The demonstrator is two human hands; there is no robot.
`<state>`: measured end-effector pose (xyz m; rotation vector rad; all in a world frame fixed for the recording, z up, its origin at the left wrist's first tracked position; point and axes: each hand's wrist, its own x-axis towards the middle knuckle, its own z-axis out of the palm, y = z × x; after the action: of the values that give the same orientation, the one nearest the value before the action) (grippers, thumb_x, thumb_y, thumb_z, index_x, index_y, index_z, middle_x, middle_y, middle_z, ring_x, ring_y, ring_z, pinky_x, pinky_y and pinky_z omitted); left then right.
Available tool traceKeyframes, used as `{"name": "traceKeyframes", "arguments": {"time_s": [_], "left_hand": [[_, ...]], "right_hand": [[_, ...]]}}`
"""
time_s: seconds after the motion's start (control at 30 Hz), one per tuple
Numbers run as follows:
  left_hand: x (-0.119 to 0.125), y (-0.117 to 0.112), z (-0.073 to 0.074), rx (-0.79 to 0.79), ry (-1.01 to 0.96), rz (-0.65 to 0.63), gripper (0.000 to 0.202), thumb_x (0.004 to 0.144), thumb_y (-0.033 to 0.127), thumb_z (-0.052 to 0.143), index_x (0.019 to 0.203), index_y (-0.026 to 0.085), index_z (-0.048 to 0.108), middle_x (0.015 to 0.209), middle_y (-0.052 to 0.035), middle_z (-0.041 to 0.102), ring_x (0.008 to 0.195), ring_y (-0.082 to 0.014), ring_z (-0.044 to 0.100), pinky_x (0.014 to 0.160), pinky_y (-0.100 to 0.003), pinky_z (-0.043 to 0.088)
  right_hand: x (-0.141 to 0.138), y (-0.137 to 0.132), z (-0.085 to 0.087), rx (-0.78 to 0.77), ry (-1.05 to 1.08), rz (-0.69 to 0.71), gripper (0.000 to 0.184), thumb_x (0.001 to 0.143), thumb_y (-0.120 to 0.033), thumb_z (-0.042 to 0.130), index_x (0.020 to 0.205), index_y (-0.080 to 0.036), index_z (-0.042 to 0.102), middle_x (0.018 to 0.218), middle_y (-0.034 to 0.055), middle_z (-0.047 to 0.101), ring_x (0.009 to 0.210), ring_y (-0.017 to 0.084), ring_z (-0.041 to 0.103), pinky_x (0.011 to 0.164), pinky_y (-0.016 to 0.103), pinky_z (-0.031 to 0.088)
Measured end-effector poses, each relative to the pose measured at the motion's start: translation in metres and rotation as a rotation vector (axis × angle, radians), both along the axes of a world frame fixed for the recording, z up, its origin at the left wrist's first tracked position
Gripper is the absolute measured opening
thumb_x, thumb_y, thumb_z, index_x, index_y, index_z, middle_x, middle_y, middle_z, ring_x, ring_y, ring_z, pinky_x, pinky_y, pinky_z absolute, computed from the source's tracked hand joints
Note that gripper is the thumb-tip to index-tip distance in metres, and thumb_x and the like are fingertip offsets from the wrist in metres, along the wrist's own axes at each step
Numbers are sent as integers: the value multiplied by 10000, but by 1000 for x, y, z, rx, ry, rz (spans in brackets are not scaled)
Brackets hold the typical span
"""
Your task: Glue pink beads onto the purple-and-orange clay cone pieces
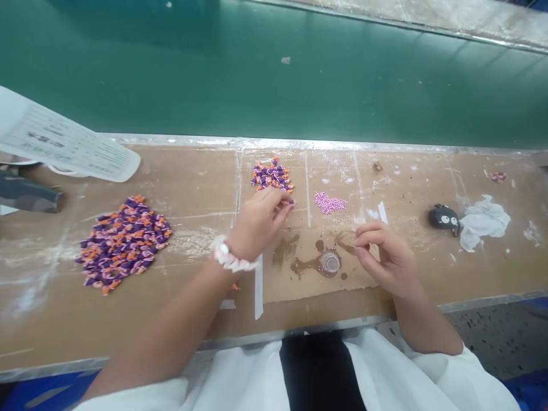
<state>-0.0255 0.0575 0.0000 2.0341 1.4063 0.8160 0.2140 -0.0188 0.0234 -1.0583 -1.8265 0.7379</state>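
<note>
My left hand (259, 222) reaches forward to the near edge of a small pile of purple-and-orange pieces (272, 174), fingers pinched on one piece. My right hand (385, 254) hovers above the brown work surface with thumb and forefinger pressed together; what they hold is too small to name. A small clear cap (330, 262) sits in a dark glue stain between the hands. A little heap of pink beads (329, 202) lies just beyond it. A large spread of purple-and-orange pieces (123, 240) lies to the left.
A green conveyor belt (299, 74) runs behind the cardboard-covered bench (192, 188). A printed sheet (64, 142) lies at far left above a dark tool (25, 194). A black figure with eyes (444, 217) and crumpled white tissue (486, 220) sit at right.
</note>
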Motion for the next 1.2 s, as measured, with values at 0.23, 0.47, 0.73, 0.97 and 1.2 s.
{"name": "traceKeyframes", "arguments": {"time_s": [0.23,0.47,0.73,0.97,1.2], "left_hand": [[-19,41,4,161,348,145,330,871,215,542,1191,138,568,1266,-194,573,1213,-333,516,1033,-490,419],[-74,-20,39,-74,681,-151,227,901,318,449,898,178,628,925,-108,601,916,-296,579,855,-453,486],[-85,-74,24,-270,937,-190,128,863,260,502,830,178,594,857,-127,607,863,-335,586,765,-455,488],[-78,-77,7,-204,942,-222,221,913,161,407,782,163,584,840,-131,620,837,-314,605,768,-447,498],[-70,-68,20,-89,689,-265,246,933,240,435,743,173,576,836,-105,617,771,-270,616,684,-391,494]], "right_hand": [[2,2,0,-39,-73,-2,149,870,-85,556,882,-233,571,826,16,612,730,146,592,609,282,484],[5,3,0,-71,-181,21,120,886,-105,557,862,-222,568,839,21,620,712,134,591,588,265,475],[2,2,-3,-106,-200,43,87,895,-142,563,879,-225,581,870,27,641,740,144,615,601,271,482],[2,5,-2,-128,-182,23,98,885,-134,573,841,-221,582,823,14,634,727,145,607,616,280,479],[5,11,-9,-132,-207,-36,108,887,-128,555,834,-221,570,790,8,609,681,134,566,598,268,455]]}}
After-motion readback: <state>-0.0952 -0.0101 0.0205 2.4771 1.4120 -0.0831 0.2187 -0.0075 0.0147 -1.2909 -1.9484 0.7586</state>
